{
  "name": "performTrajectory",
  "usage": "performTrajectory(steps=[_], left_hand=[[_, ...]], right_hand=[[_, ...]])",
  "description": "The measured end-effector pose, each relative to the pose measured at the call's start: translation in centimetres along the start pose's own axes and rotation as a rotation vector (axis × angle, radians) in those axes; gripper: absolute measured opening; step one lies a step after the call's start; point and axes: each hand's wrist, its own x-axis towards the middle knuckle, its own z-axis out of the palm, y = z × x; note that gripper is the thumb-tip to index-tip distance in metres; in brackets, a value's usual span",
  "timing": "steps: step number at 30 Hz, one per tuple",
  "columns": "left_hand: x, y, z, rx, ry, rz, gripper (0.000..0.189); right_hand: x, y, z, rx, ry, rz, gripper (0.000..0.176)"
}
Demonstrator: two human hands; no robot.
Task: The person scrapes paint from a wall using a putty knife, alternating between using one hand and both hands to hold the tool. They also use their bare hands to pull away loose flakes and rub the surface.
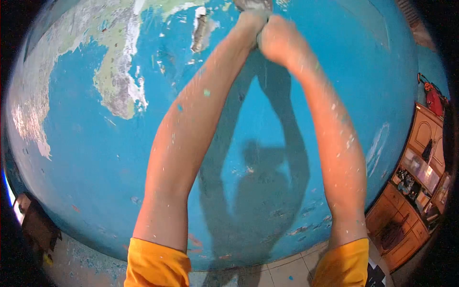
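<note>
Both arms stretch up against a blue painted wall [258, 112] with peeling patches. My left hand [253, 21] is at the top edge, fingers closed around something mostly hidden. Just beyond it shows part of a dull grey, rounded thing [254, 5], cut off by the frame; its kind cannot be made out. Close against the left hand, my right hand [281, 39] is curled into a fist, slightly blurred, and what it grips is hidden. Pale flakes speckle both forearms.
Bare grey-green plaster [117, 91] shows at upper left, near a gouge [200, 32]. A wooden cabinet [399, 215] with cluttered shelves stands at right, a red bag [434, 101] above it. Floor tiles [289, 270] lie below. A dark brown object [38, 222] is at lower left.
</note>
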Motion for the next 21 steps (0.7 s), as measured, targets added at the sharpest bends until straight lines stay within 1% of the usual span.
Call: performTrajectory(steps=[1, 2, 3, 4, 5, 6, 7, 9, 10, 11, 12, 13, 14, 15, 16, 17, 19, 21], left_hand=[[-0.9, -1.0, 1.0, 0.098, 0.159, 0.057, 0.043], [-0.3, -0.5, 1.3, 0.103, 0.176, 0.062, 0.043], [0.3, 0.9, 1.1, 0.279, 0.231, 0.098, 0.043], [1.2, 1.4, 0.9, 0.457, 0.284, 0.125, 0.042], [5.3, 1.4, -0.1, 0.530, 0.158, 0.074, 0.041], [7.7, 1.9, -0.3, 0.470, 0.155, 0.062, 0.041], [8.9, 2.0, -0.2, 0.410, 0.167, 0.067, 0.041], [9.9, 1.9, 0.4, 0.367, 0.141, 0.077, 0.041], [9.6, 1.3, 0.7, 0.369, 0.114, 0.094, 0.041], [8.3, 0.8, 1.1, 0.420, 0.078, 0.130, 0.041], [6.3, -0.1, 1.5, 0.552, 0.032, 0.198, 0.041], [3.9, -0.9, 2.3, 0.734, -0.009, 0.276, 0.041], [1.1, -1.3, 3.4, 1.035, -0.013, 0.404, 0.041], [-0.9, -1.1, 4.2, 1.209, -0.020, 0.477, 0.041], [-0.7, -1.4, 4.7, 1.082, 0.046, 0.417, 0.041], [0.4, -0.7, 4.8, 0.861, 0.092, 0.302, 0.041], [3.9, 0.9, 4.9, 0.445, 0.127, 0.107, 0.041], [5.6, 1.9, 5.4, 0.150, 0.109, -0.002, 0.040]], right_hand=[[-0.9, 0.7, 0.0, 0.004, 0.000, -0.006, 0.029], [-1.1, 1.0, 0.0, 0.021, 0.023, 0.020, 0.029], [-0.5, 1.2, 0.1, 0.047, 0.052, 0.041, 0.028], [1.4, 1.7, 0.5, 0.064, 0.058, 0.020, 0.028], [4.3, 2.6, 0.6, 0.075, 0.060, -0.057, 0.029], [6.7, 3.5, 0.6, 0.075, 0.061, -0.128, 0.030], [8.5, 3.8, 0.4, 0.068, 0.072, -0.130, 0.030], [10.4, 3.8, -0.3, 0.204, 0.135, 0.020, 0.034], [9.8, 4.5, -0.2, 0.202, 0.128, 0.040, 0.034], [8.2, 4.7, -0.6, 0.107, 0.087, 0.009, 0.032], [5.9, 4.6, -1.0, 0.020, 0.037, -0.020, 0.031], [2.0, 4.8, -1.2, 0.050, 0.014, -0.064, 0.028], [-0.8, 4.9, -0.7, 0.060, 0.000, -0.057, 0.028], [-3.0, 5.1, 0.2, 0.068, 0.047, 0.019, 0.028], [-3.7, 5.3, 0.6, 0.070, 0.105, 0.084, 0.028], [-2.0, 5.7, 0.5, 0.075, 0.115, 0.073, 0.028], [1.8, 6.0, -0.3, 0.095, -0.028, 0.092, 0.030], [2.9, 6.1, -2.7, 0.113, -0.028, 0.062, 0.030]])
